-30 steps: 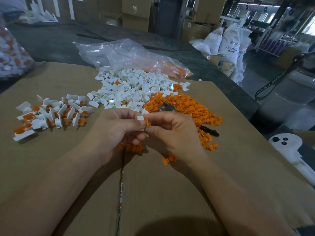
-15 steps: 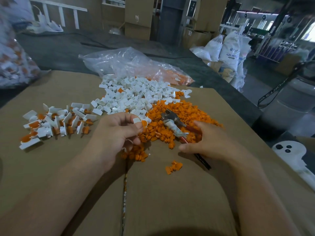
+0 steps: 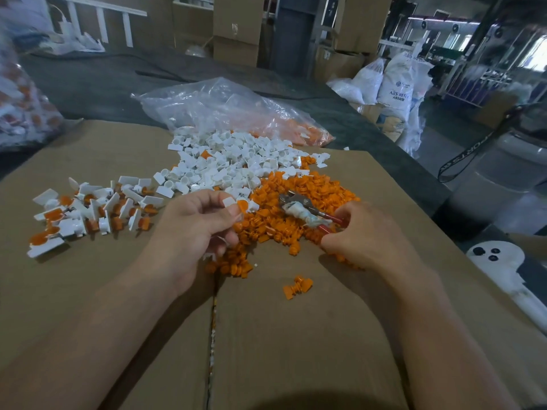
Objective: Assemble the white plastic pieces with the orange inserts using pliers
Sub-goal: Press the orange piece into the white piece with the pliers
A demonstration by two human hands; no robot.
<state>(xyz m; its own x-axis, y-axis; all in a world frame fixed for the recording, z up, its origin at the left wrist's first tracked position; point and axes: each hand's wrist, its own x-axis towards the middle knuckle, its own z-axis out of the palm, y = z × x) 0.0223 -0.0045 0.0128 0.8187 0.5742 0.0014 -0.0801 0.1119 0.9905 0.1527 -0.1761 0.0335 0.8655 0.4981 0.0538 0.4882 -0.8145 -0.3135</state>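
Bag (image 3: 219, 110) of clear plastic holds orange inserts (image 3: 314, 136) at its right end.

Stacked cardboard boxes (image 3: 236, 28) fill the upper centre against a dim wall. A white railing (image 3: 100, 22) crosses the upper left. In the upper right, white sacks (image 3: 398, 81) are heaped above grey floor (image 3: 515, 208), and daylight glares through a window (image 3: 537, 53). A dark table (image 3: 88, 84) spans the middle band.

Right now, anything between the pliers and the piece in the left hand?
Nothing visible. The pliers, gripped by the right hand, lie on the orange inserts just right of the white piece the left hand pinches.
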